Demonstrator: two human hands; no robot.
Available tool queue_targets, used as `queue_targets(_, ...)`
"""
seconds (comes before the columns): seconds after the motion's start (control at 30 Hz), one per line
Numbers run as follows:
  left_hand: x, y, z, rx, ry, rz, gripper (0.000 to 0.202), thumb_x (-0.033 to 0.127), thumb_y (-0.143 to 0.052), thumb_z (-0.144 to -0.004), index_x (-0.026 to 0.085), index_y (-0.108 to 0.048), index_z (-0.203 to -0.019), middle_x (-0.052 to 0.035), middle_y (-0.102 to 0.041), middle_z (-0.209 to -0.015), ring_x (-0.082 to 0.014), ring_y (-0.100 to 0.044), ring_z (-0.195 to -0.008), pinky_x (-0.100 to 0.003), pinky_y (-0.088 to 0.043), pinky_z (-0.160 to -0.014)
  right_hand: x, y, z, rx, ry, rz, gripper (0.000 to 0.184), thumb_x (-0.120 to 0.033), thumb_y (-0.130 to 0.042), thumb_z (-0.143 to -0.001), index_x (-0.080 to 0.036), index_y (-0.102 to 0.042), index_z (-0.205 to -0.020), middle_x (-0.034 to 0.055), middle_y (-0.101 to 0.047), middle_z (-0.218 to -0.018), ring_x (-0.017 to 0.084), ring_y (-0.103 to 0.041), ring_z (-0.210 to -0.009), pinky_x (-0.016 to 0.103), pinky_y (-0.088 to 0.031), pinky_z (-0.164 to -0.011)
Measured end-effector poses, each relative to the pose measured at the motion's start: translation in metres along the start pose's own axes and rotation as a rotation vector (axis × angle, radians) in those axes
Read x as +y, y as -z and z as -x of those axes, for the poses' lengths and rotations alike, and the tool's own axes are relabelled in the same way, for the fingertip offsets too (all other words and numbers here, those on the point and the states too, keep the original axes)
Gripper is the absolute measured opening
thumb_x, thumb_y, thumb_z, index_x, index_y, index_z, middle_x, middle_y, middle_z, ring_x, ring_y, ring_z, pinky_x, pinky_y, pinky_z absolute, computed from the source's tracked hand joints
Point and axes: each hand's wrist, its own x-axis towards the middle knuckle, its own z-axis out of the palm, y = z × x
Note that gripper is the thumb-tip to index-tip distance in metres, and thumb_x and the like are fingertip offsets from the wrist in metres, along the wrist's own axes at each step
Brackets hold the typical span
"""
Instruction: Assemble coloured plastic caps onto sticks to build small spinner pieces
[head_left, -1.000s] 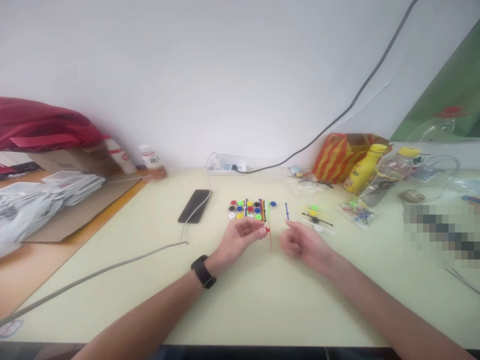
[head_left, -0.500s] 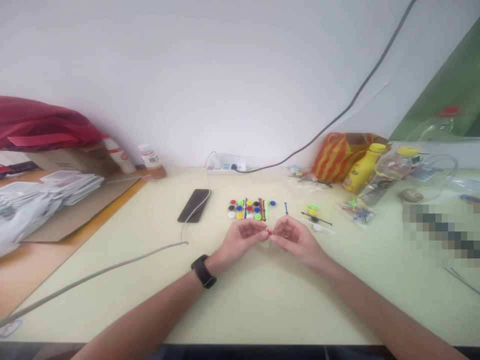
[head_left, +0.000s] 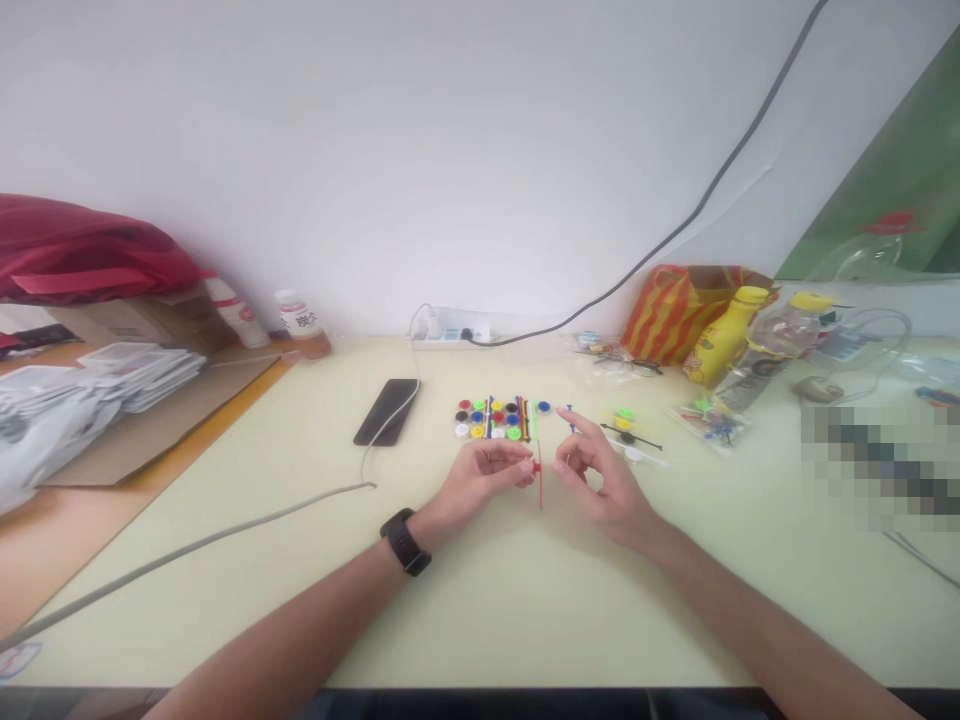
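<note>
Pinched in my left hand is a small red piece with a thin red rod standing out crosswise at the fingertips. To its right, my right hand is apart from the rod, fingers spread and index finger stretched forward. Beyond the hands lie rows of small coloured discs with several thin coloured sticks between them. A blue disc and a short blue stick lie near the right fingertips. Right of that hand is a group with a green disc, a black stick and white parts.
A black phone lies left of the discs, with a cable running across the table. Bottles, including a yellow bottle, and a striped bag stand back right. A bag of small parts lies nearer. Cardboard is at left.
My right hand has let go of the red piece and moved slightly right, its index finger now extended. The red rod shows plainly in my left hand, which has hardly moved.
</note>
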Motion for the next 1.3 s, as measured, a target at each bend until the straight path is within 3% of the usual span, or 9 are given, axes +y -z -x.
queue_targets(0.07,0.0,0.0,0.0,-0.01,-0.004,0.005,0.03,0.037,-0.083,-0.084,0.015,-0.076,-0.104,-0.0093,-0.077,-0.096,-0.0186,-0.07,-0.087,-0.032,-0.056,-0.082,0.001,0.001,0.0,-0.015,-0.019,-0.009,0.044,-0.048,-0.059,-0.097,-0.031,-0.055,-0.137,0.0018,-0.06,-0.087,0.017,-0.052,-0.067,0.033,-0.046,-0.064)
queue_targets(0.13,0.0,0.0,0.0,-0.01,-0.005,0.003,0.03,0.037,-0.083,-0.083,0.015,-0.076,-0.103,-0.0091,-0.077,-0.095,-0.0182,-0.07,-0.085,-0.031,-0.056,-0.081,0.002,0.005,-0.001,-0.095,-0.092,-0.018,0.034,-0.054,-0.053,-0.099,-0.024,-0.069,-0.094,0.001,-0.056,-0.073,0.015,-0.047,-0.061,0.032,-0.042,-0.06)
queue_targets(0.23,0.001,0.0,0.0,0.013,-0.005,-0.001,0.032,0.038,-0.085,-0.081,0.015,-0.076,-0.102,-0.0094,-0.077,-0.094,-0.0182,-0.07,-0.083,-0.031,-0.055,-0.08,0.004,0.011,-0.004,-0.269,-0.222,-0.075,0.068,-0.063,-0.042,-0.101,-0.022,-0.039,-0.047,-0.0023,-0.032,-0.048,0.012,-0.031,-0.047,0.031,-0.031,-0.052)
queue_targets(0.3,0.001,-0.001,-0.001,0.022,-0.009,0.004,0.033,0.039,-0.085,-0.081,0.015,-0.076,-0.102,-0.0097,-0.077,-0.094,-0.0187,-0.071,-0.083,-0.031,-0.055,-0.079,0.004,0.013,-0.006,-0.28,-0.225,-0.118,0.067,-0.063,-0.047,-0.099,-0.021,-0.038,-0.048,-0.0025,-0.035,-0.047,0.012,-0.033,-0.047,0.031,-0.031,-0.052)
queue_targets(0.47,0.001,-0.002,0.0,0.005,-0.02,-0.004,0.033,0.038,-0.085,-0.081,0.014,-0.076,-0.101,-0.0087,-0.077,-0.091,-0.0179,-0.07,-0.081,-0.031,-0.056,-0.079,0.0,0.007,-0.009,-0.176,-0.195,-0.232,0.033,-0.051,-0.072,-0.089,-0.022,-0.058,-0.081,0.0006,-0.064,-0.075,0.016,-0.057,-0.068,0.03,-0.045,-0.065)
queue_targets(0.67,0.003,-0.005,0.001,-0.003,-0.014,-0.012,0.034,0.04,-0.086,-0.08,0.014,-0.075,-0.1,-0.0091,-0.077,-0.092,-0.0205,-0.072,-0.084,-0.033,-0.058,-0.081,0.004,0.0,-0.008,-0.189,-0.206,-0.248,0.03,-0.049,-0.074,-0.087,-0.023,-0.061,-0.091,0.0043,-0.071,-0.094,0.022,-0.069,-0.09,0.034,-0.051,-0.076)
queue_targets(1.03,-0.002,-0.003,0.001,-0.048,0.029,-0.05,0.032,0.039,-0.084,-0.082,0.016,-0.075,-0.102,-0.0104,-0.077,-0.102,-0.0238,-0.074,-0.096,-0.036,-0.057,-0.09,-0.001,0.0,-0.004,-0.222,-0.102,0.036,0.019,-0.041,-0.06,-0.097,-0.023,-0.064,-0.092,0.0031,-0.069,-0.085,0.018,-0.061,-0.072,0.031,-0.046,-0.064)
queue_targets(1.17,-0.002,-0.004,-0.001,-0.048,0.047,-0.074,0.034,0.039,-0.084,-0.082,0.017,-0.074,-0.105,-0.0116,-0.075,-0.113,-0.0243,-0.071,-0.105,-0.038,-0.054,-0.096,-0.003,0.016,-0.005,-0.258,-0.044,0.251,0.011,-0.028,-0.06,-0.092,-0.024,-0.058,-0.082,-0.0019,-0.058,-0.066,0.015,-0.05,-0.061,0.029,-0.037,-0.059)
queue_targets(1.3,-0.003,-0.003,-0.003,0.032,0.098,-0.071,0.033,0.041,-0.083,-0.082,0.016,-0.074,-0.103,-0.0089,-0.073,-0.105,-0.0184,-0.069,-0.092,-0.032,-0.054,-0.087,0.0,0.039,-0.008,-0.284,-0.028,0.56,0.019,-0.019,-0.065,-0.081,-0.023,-0.052,-0.068,-0.0038,-0.049,-0.058,0.014,-0.043,-0.056,0.029,-0.029,-0.056)
